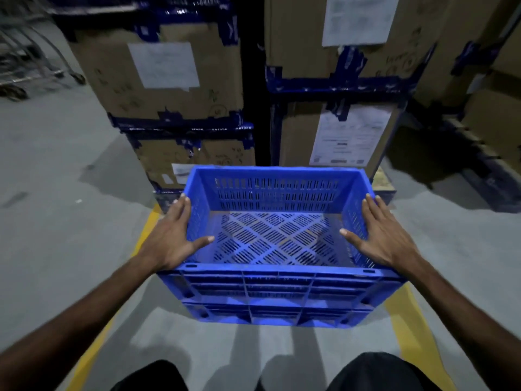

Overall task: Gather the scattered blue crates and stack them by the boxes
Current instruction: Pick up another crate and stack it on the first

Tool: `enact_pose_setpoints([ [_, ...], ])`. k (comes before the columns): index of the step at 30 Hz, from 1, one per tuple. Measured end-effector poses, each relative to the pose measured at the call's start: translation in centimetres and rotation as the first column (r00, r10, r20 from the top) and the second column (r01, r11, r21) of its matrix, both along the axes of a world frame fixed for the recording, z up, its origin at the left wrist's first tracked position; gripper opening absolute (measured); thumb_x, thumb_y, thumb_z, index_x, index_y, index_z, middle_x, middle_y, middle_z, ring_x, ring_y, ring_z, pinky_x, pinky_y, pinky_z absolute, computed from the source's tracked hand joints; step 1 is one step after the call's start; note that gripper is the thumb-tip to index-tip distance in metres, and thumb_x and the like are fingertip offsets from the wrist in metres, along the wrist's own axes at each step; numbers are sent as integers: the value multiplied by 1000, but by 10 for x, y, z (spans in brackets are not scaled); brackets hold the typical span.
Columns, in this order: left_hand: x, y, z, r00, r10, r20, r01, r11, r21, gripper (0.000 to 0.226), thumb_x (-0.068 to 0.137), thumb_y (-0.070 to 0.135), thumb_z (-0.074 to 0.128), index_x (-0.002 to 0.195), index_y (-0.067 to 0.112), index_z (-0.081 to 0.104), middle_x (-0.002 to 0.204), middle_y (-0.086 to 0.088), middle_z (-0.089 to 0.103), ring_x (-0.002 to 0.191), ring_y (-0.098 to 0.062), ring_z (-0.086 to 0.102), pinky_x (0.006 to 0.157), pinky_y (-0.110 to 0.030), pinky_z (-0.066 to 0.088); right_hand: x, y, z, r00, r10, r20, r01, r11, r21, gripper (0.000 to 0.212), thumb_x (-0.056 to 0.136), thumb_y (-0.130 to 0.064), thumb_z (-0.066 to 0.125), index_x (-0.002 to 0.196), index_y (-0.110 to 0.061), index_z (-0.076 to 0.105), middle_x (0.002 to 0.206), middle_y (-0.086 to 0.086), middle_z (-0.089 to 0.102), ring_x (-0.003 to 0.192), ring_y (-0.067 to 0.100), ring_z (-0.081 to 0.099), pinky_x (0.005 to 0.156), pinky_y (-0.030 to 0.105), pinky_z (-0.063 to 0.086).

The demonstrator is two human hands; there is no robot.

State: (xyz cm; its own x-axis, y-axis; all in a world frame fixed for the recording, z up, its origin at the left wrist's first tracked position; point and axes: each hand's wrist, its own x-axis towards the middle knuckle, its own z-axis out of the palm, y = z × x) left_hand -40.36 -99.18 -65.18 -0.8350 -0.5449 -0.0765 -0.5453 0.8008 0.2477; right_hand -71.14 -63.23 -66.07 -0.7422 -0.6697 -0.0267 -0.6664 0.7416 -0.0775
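An empty blue crate [276, 280] with slotted walls and a lattice floor sits straight ahead of me, just in front of the stacked cardboard boxes [169, 80]. My left hand [174, 235] holds its left wall, with the fingers along the outside and the thumb inside. My right hand [380, 238] holds the right wall the same way. Below the crate's front wall a second, narrower blue tier shows. I cannot tell whether that tier is another crate underneath.
More taped cardboard boxes [338, 131] with paper labels stand behind the crate on the right. Yellow floor lines [406, 328] run along both sides of the crate on the grey concrete. A metal trolley [31, 66] stands at the far left. My knees are at the bottom edge.
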Motion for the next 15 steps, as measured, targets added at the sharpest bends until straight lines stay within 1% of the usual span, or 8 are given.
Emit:
enact_pose_setpoints([
  [4, 0, 2, 1, 1000, 3, -2, -3, 1000, 16, 126, 78, 95, 33, 164, 16, -13, 171, 4, -21, 160, -17, -11, 130, -40, 10, 1, -1, 2, 1000, -3, -8, 3, 1000, 9, 112, 87, -87, 22, 164, -7, 5, 173, 8, -2, 159, 23, -5, 129, 46, 9],
  [9, -3, 1, 1, 1000, 5, 28, -5, 1000, 2, 120, 84, 88, 39, 165, 14, -9, 172, 2, -20, 160, -19, -8, 130, -42, 12, -4, 1, -2, 998, 29, -48, -28, 999, 22, 106, 92, -83, 27, 163, -5, 12, 173, 9, 4, 159, 24, -4, 128, 41, 6],
  [10, -3, 0, 1, 1000, 4, 25, -4, 1000, -2, 120, 84, 89, 37, 165, 14, -8, 173, 1, -19, 160, -20, -7, 130, -42, 13, -5, 0, -2, 998, 28, -49, -27, 999, 19, 106, 93, -83, 25, 163, -5, 13, 173, 9, 6, 159, 25, -3, 127, 41, 6],
  [12, -2, -4, 1, 999, -1, 32, 2, 999, -34, 121, 83, 95, 27, 165, 13, -6, 174, -3, -13, 161, -23, -3, 129, -46, 17, -5, 0, -3, 999, 19, -31, -19, 1000, 6, 104, 92, -83, 23, 163, -7, 14, 173, 8, 7, 159, 25, -2, 127, 43, 9],
  [14, -1, -5, 8, 996, -8, 87, 15, 997, -81, 119, 82, 96, 18, 166, 15, -5, 174, -7, -8, 160, -29, 3, 125, -53, 24, -4, 2, 5, 1000, 11, 24, -11, 1000, -2, 99, 94, -81, 28, 164, -12, 12, 173, 5, 5, 159, 24, -1, 126, 48, 11],
  [15, -1, -3, 16, 993, -16, 115, 27, 995, -96, 115, 84, 94, 18, 166, 17, -4, 174, -10, -7, 160, -32, 6, 123, -55, 27, -2, 3, 14, 999, 12, 52, -12, 1000, 2, 98, 95, -79, 30, 165, -14, 10, 173, 5, 3, 159, 24, 0, 126, 51, 12],
])
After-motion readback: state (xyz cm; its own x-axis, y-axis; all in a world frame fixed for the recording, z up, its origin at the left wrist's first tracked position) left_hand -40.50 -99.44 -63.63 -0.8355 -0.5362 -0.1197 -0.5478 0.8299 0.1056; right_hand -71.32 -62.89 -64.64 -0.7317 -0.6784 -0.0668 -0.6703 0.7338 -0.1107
